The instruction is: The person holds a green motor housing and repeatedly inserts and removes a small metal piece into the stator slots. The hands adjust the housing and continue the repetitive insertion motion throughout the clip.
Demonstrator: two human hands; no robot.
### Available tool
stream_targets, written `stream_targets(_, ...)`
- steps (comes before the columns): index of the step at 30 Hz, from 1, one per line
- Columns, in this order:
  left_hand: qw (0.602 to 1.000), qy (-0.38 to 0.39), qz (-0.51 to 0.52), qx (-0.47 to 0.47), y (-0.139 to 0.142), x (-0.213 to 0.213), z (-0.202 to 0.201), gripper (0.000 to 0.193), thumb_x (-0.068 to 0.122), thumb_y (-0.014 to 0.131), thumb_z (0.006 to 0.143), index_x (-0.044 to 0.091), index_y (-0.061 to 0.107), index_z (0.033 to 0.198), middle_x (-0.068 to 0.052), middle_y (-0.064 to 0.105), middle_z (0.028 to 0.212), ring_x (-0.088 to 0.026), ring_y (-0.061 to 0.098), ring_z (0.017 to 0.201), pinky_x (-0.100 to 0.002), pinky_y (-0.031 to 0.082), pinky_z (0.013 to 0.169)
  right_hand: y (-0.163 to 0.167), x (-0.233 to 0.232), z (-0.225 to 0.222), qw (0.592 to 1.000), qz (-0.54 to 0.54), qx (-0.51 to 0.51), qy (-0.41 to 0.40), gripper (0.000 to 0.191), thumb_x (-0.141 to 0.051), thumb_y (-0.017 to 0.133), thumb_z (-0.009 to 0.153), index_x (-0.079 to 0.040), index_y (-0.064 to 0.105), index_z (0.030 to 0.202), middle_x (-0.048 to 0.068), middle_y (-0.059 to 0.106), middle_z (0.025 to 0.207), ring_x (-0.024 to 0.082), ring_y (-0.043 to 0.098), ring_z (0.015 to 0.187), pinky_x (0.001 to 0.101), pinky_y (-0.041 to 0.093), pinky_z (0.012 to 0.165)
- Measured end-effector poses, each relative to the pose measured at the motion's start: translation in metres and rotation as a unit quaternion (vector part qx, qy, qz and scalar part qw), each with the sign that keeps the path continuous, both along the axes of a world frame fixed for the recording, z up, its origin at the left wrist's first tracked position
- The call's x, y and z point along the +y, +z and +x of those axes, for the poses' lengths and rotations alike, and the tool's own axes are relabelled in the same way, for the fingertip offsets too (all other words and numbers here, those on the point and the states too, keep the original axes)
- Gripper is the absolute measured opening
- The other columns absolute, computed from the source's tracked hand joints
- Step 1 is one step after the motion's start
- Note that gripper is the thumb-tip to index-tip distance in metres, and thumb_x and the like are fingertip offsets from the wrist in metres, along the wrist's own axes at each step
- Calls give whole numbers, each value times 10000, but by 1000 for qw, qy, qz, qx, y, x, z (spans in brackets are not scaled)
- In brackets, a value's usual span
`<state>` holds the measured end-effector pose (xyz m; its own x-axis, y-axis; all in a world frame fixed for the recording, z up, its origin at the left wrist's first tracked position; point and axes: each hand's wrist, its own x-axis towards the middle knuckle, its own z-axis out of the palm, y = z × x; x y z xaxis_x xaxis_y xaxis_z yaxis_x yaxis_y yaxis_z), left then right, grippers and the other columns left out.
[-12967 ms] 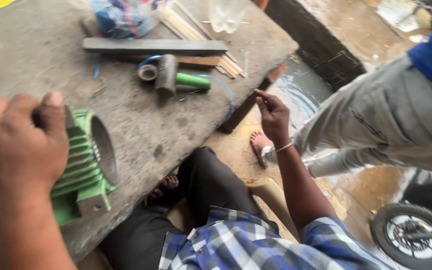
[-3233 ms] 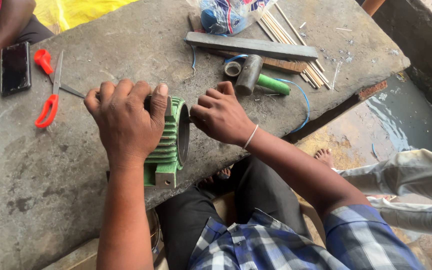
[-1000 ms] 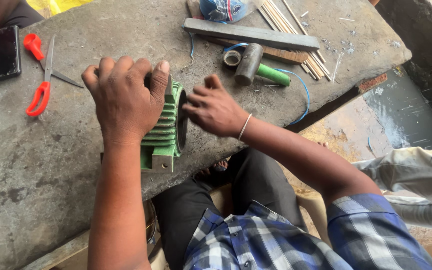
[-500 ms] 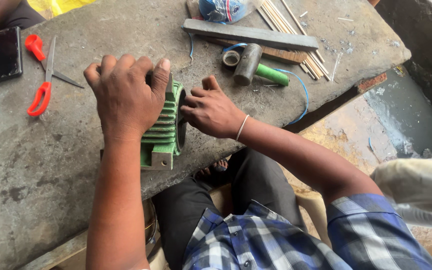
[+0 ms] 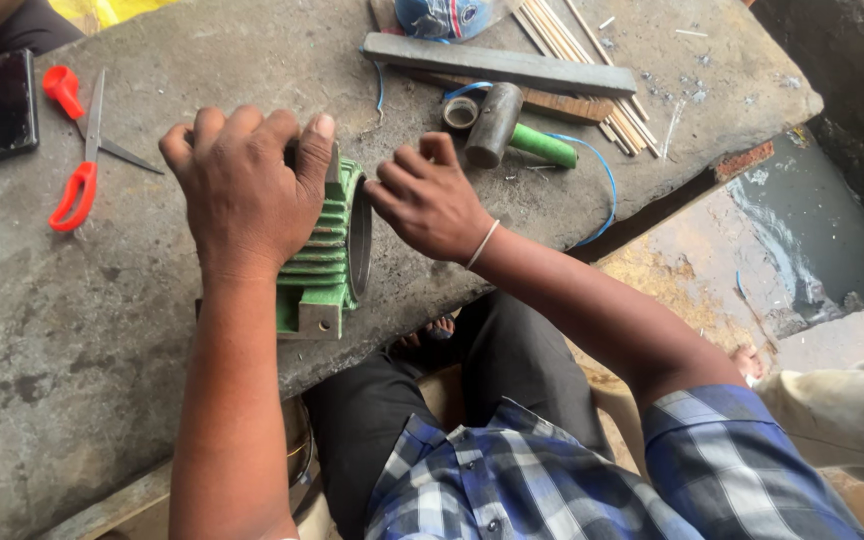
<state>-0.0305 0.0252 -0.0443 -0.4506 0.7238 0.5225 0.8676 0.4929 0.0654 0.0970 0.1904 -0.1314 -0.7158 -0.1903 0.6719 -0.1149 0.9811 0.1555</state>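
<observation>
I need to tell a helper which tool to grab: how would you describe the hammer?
On the grey stone slab, look past the right hand, toward the far edge. The hammer lies beside a roll of tape; its dark metal head and bright green handle set it apart.

The left hand (image 5: 247, 190) lies over the top of a green finned motor casing (image 5: 324, 262) that sits on its side near the near edge of a grey stone desk (image 5: 72, 330), its round opening facing right. The right hand (image 5: 430, 198) is at that opening, fingers (image 5: 384, 195) curled against the rim. Far left lie red-handled scissors (image 5: 82, 150) and, beside them, a dark phone (image 5: 4, 104). Far right of the casing lies a hammer (image 5: 512, 135) with a green handle, a tape roll (image 5: 460, 111) just beside its head, a long grey bar (image 5: 497, 63) beyond, and thin wooden sticks (image 5: 592, 60) under it.
</observation>
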Motion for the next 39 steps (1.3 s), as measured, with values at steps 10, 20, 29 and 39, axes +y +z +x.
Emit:
stream_targets(10, 1000, -8, 5, 18, -1, 0, 0, 596, 540, 490, 1205, 96, 745, 900, -77, 663, 908, -291, 565, 1005, -497, 321, 1063, -6, -2, -5, 989, -95, -85, 77, 155, -259, 715, 893, -127, 691, 971, 39, 550, 843, 221, 541, 879, 451, 355, 907)
stream_targets(20, 1000, -7, 5, 15, -1, 1, 0, 590, 543, 476, 1203, 99, 748, 927, -80, 661, 905, -291, 562, 1001, -492, 322, 1057, -9, -3, -2, 987, -126, -91, 48, 144, -281, 720, 925, -174, 624, 940, 23, 574, 842, 206, 569, 887, 453, 372, 927)
stream_targets(29, 1000, -7, 10, 27, -3, 2, -1, 600, 556, 464, 1211, 105, 759, 947, -73, 653, 890, -280, 559, 987, -496, 318, 1052, 2, -3, 5, 984, -122, -120, 44, 178, -293, 742, 892, -163, 638, 955, 6, 570, 822, 196, 564, 866, 444, 369, 942)
stream_targets(39, 1000, -8, 15, 19, -3, 1, 0, 619, 557, 491, 1205, 95, 750, 886, -69, 637, 868, -279, 560, 972, -491, 332, 1045, 10, -4, 9, 994, -44, -102, 10, 137, -257, 705, 914, -145, 652, 971, 13, 557, 834, 191, 561, 921, 457, 361, 1017)
